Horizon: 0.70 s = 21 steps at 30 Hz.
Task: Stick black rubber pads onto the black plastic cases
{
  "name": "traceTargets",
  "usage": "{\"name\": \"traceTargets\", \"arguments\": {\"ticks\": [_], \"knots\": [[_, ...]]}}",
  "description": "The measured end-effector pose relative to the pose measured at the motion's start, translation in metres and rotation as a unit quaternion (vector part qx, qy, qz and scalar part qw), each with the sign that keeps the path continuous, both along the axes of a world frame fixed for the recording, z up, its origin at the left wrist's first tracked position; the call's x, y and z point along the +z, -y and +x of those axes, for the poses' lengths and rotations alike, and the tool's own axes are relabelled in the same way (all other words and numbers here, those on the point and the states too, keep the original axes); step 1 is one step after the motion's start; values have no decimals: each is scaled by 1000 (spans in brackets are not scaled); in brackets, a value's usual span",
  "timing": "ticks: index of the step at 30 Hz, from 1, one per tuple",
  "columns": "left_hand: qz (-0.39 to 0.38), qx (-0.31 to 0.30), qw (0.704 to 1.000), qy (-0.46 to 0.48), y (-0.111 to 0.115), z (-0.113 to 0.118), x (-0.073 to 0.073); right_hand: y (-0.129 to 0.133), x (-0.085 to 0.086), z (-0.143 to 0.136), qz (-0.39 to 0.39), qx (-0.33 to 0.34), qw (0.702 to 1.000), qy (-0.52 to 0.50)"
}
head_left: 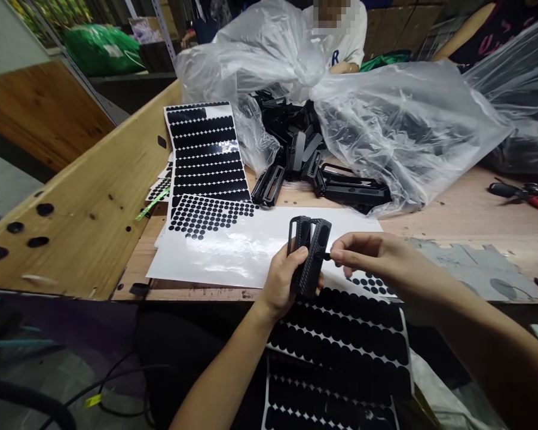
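Observation:
My left hand (283,278) is wrapped round a black textured plastic part (312,257) with long slots, held upright above the table's front edge. At the part's right side, my right hand (363,254) pinches a small black round sticker (327,256) between thumb and finger. Below both hands, a sheet of large black round stickers (354,328) hangs over the table edge, with another such sheet (323,394) under it. A white sheet with small black dots (210,216) lies to the left on the table.
Behind the hands, black plastic parts (296,149) spill from a clear plastic bag (385,131). A tall sticker sheet (208,155) lies at the back left beside a wooden side board (94,197). Pliers (524,192) rest at the right. Two people are across the table.

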<state>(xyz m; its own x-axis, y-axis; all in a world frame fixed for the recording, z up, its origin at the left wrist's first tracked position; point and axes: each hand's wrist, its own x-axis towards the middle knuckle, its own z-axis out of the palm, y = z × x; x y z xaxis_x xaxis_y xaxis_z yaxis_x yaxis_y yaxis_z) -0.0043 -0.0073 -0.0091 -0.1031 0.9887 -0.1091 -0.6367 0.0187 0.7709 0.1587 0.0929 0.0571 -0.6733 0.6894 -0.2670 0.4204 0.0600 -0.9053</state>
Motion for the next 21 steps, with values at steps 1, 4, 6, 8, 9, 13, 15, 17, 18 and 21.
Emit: {"name": "traceTargets", "arguments": {"ticks": [1,4,6,8,9,13,15,17,18,21], "knots": [[-4,1,1000,-5,0,0,0,1,-2,-5,-3,-5,1000,3],[-9,-2,1000,-7,0,-1,0,0,-6,-13,1,-19,1000,16],[-11,-4,1000,-2,-1,-2,0,-1,-6,-14,5,-20,1000,20],[-13,-3,1000,4,-1,-2,1,-1,-4,-14,6,-21,999,23],[-12,-1,1000,5,-1,-2,1,-1,-3,-15,4,-22,999,24],[-10,2,1000,11,-2,-2,1,1,-1,-17,2,-28,999,29],[-8,2,1000,16,-3,-2,1,2,0,-19,8,-25,999,28],[-6,1,1000,19,-3,-2,0,3,2,-21,29,-20,999,18],[-5,1,1000,19,-3,-2,-1,4,4,-22,43,-17,999,12],[-3,0,1000,22,-3,-2,-2,6,8,-25,81,-10,997,0]]}}
